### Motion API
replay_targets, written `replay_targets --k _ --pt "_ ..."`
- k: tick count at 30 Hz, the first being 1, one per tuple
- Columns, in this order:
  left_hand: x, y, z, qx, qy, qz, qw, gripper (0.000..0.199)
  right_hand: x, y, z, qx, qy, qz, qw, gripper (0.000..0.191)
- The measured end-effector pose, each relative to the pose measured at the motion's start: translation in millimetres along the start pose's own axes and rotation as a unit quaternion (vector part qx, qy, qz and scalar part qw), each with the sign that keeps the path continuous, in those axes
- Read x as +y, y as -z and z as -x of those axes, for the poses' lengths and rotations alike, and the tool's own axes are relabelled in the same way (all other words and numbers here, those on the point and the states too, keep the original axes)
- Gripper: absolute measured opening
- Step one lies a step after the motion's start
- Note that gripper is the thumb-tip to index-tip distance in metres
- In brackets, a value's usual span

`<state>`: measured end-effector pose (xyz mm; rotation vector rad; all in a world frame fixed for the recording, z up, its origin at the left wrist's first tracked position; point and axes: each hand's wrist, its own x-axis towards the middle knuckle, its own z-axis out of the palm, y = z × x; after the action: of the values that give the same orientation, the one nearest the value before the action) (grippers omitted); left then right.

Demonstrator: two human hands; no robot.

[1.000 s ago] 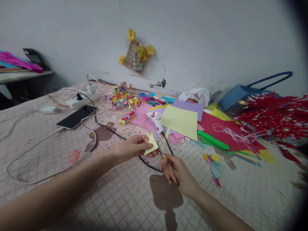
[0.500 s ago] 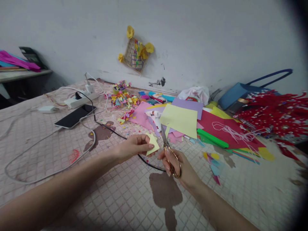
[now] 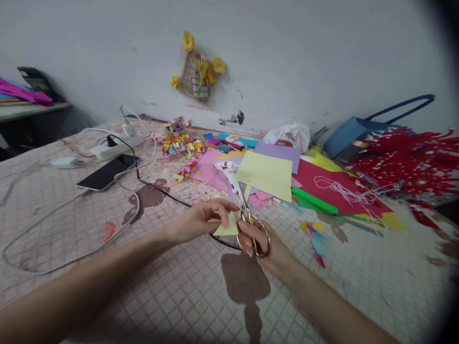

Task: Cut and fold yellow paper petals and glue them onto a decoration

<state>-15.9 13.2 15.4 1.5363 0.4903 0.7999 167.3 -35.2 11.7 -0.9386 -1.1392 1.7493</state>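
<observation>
Between the fingers of my left hand (image 3: 201,220) is a small pale-yellow folded paper piece (image 3: 228,226), shaped like a triangle. My right hand (image 3: 267,243) is closed around the gold handles of a pair of scissors (image 3: 254,234), whose blades point away toward the papers. The two hands are close together above the table, and the paper's right corner lies beside the scissor handles. Beyond them, a white glue gun (image 3: 230,176) rests on the paper sheets, next to a large pale-yellow sheet (image 3: 267,173).
Behind my left arm lie a black-screened phone (image 3: 108,173), a power strip (image 3: 116,147) and looping cables. Small paper cuttings (image 3: 182,147) are heaped at the back. Toward the right are a green stick (image 3: 314,200), white string (image 3: 340,190), a red bundle (image 3: 409,162) and paper scraps (image 3: 317,241).
The scissors have turned in my right hand, their handles spreading wider. My left fingers have shifted on the paper piece, which has tilted and moved down slightly. The view has shifted a little.
</observation>
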Motion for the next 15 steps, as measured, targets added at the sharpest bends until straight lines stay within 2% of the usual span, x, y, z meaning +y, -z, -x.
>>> replay_targets --k 3,5,10,15 --pt "1.5 -2.4 0.5 -0.010 -0.013 -0.044 0.999 0.008 0.6 0.8 1.7 -0.009 0.017 0.026 0.999 0.026" --pt "3.0 -4.7 -0.1 -0.006 -0.001 -0.028 1.000 0.003 1.2 1.6 2.9 -0.004 0.030 0.057 0.998 0.026" --pt "4.8 -7.5 -2.3 0.071 0.100 0.032 0.992 0.014 0.8 2.6 4.0 0.047 0.041 0.138 0.988 0.021" --pt "0.9 -6.8 -0.8 0.029 0.171 0.008 0.985 0.028 2.0 3.1 3.6 0.056 0.039 0.186 0.980 0.018"
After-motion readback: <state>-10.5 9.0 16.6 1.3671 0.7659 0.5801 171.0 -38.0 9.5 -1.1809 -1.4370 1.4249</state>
